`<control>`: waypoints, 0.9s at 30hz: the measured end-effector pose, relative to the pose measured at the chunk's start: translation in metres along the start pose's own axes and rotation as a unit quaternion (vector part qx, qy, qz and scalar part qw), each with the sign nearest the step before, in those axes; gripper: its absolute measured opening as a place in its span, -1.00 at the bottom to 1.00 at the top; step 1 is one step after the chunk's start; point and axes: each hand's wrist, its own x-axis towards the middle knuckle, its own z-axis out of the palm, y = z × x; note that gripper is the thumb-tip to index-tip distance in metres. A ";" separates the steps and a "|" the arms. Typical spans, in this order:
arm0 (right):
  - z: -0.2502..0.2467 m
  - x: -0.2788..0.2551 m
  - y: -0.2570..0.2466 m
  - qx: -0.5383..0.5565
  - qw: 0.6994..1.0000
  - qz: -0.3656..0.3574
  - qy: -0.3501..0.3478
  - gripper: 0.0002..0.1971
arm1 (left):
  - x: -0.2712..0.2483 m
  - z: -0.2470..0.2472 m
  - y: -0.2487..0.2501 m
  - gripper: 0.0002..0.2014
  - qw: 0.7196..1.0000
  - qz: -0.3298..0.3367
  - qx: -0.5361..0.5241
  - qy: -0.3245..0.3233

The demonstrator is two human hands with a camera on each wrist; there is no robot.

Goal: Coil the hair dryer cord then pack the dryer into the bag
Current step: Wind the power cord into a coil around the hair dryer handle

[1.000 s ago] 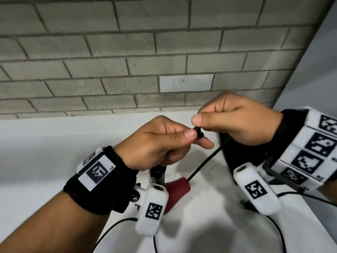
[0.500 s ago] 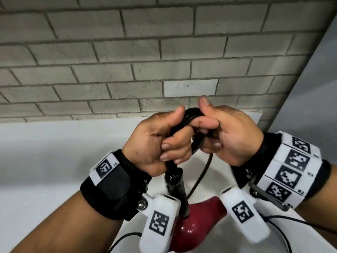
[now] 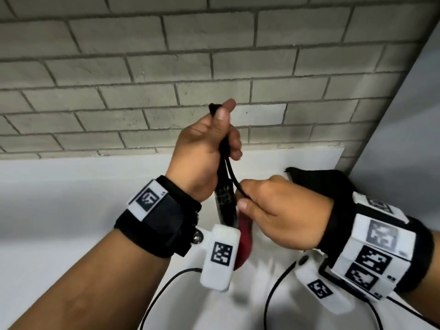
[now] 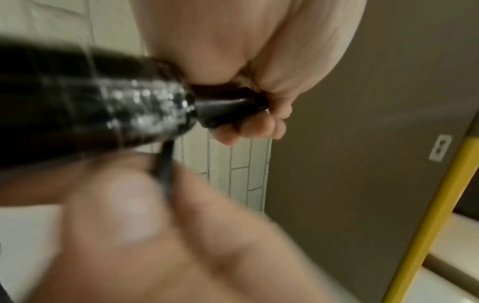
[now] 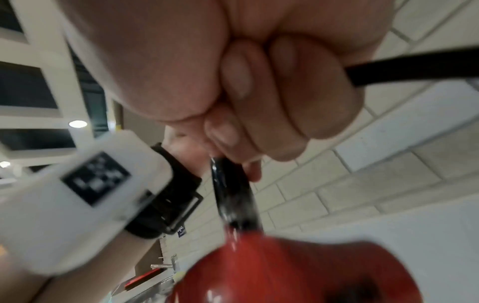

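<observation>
My left hand (image 3: 204,141) is raised and grips the black hair dryer cord (image 3: 232,173) where it leaves the handle, with a folded end sticking up past the thumb. The dryer hangs below: black handle (image 3: 223,201), red body (image 3: 245,236). My right hand (image 3: 281,210), lower and to the right, pinches a strand of the cord beside the handle. The left wrist view shows the handle (image 4: 90,98) and cord (image 4: 164,164). In the right wrist view, curled fingers (image 5: 272,92) hold the cord (image 5: 414,67) above the red body (image 5: 285,266). A black bag (image 3: 333,182) lies behind my right hand.
A white tabletop (image 3: 71,198) runs under both arms to a grey brick wall (image 3: 166,67). A grey panel (image 3: 404,139) closes the right side. Thin black cables (image 3: 269,294) from the wrist cameras trail over the table near its front.
The hands were together at the cord loop. Now my left hand has risen with the cord end, and my right hand has dropped, drawing a strand down beside the handle.
</observation>
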 end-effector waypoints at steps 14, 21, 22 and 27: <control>-0.063 0.013 0.012 0.201 0.969 -0.029 0.142 -0.76 | -0.031 -0.001 -0.006 -0.73 0.965 -0.111 0.051 -0.233; -0.025 0.021 0.009 0.424 0.898 -0.025 0.112 -0.75 | -0.034 -0.011 -0.006 -0.74 0.964 -0.138 -0.018 -0.227; -0.021 0.021 0.007 0.432 0.896 -0.022 0.103 -0.76 | -0.034 -0.013 -0.007 -0.73 0.964 -0.135 -0.023 -0.227; -0.017 0.018 -0.005 0.449 0.886 -0.005 0.111 -0.46 | -0.035 -0.013 -0.005 -0.66 0.947 -0.141 -0.100 -0.272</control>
